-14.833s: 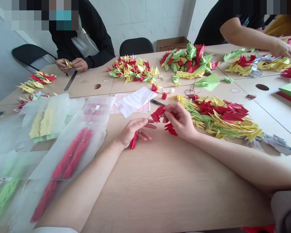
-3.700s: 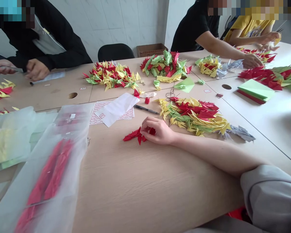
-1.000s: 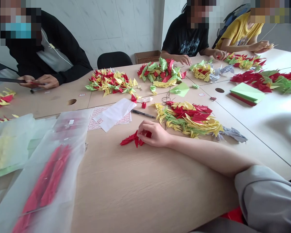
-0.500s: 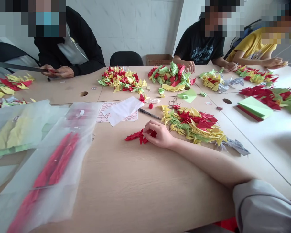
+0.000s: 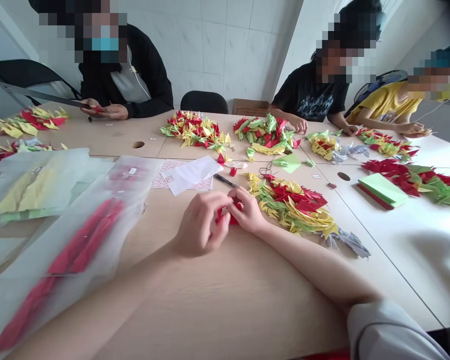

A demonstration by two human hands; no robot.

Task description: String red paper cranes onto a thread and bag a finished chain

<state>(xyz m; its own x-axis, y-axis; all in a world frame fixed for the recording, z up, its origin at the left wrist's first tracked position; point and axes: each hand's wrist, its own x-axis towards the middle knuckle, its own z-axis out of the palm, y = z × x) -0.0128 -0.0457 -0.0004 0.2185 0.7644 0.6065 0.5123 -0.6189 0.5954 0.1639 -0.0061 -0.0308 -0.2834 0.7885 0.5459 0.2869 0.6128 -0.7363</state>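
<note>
My right hand (image 5: 247, 210) is closed on red folded paper (image 5: 235, 216) at the middle of the table. Close against it on the left, my left hand (image 5: 203, 222) is curled, its fingertips by the same paper and partly blurred; what they pinch is hidden. A pile of red, yellow and green folded paper (image 5: 298, 202) lies just right of my right hand. Behind the hands are a black pen (image 5: 225, 180) and a white paper sheet (image 5: 195, 174) over a printed sheet.
Clear plastic bags hold red folded paper (image 5: 84, 235) and yellow paper (image 5: 26, 195) at left. More colourful piles (image 5: 195, 131) line the far side. Green square sheets (image 5: 383, 189) lie at right. Three people sit across the table (image 5: 217, 300), their hands on paper pieces.
My left hand has come in from the left and met my right hand at the red paper. The whole view has shifted slightly.
</note>
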